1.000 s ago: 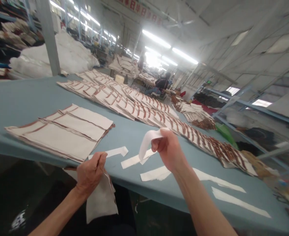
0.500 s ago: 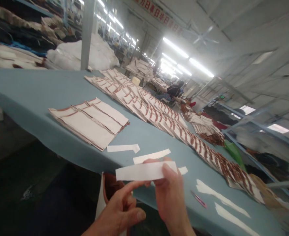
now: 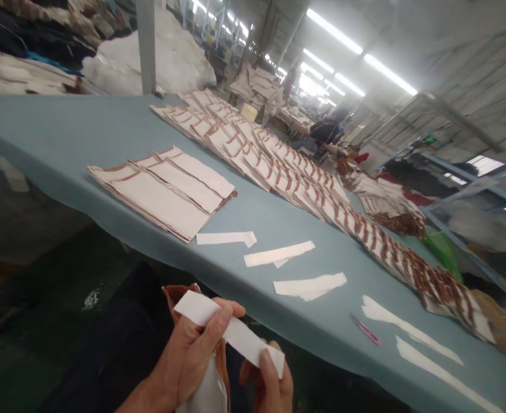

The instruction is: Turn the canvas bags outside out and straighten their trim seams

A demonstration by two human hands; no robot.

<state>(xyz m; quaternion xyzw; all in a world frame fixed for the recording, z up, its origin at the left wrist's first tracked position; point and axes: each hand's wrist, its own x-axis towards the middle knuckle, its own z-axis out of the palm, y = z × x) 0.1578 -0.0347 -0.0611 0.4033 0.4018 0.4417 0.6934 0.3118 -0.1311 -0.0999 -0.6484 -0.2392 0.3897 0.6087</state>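
A white strip (image 3: 244,338) was held in front of the table's (image 3: 63,135) near edge, clamped under the left hand's (image 3: 188,351) thumb and pinched at its lower end by the right hand (image 3: 272,378), probably to keep it flat. A beige cloth piece (image 3: 206,391) was apparently gripped in the left too. Loose strips (image 3: 278,254) and pink snips (image 3: 368,332) were laid along the near edge, likely for reach; stacked panels (image 3: 167,192) were set left of them. Overlapped panels (image 3: 281,175) were fanned toward the far edge, presumably for lifting singly.
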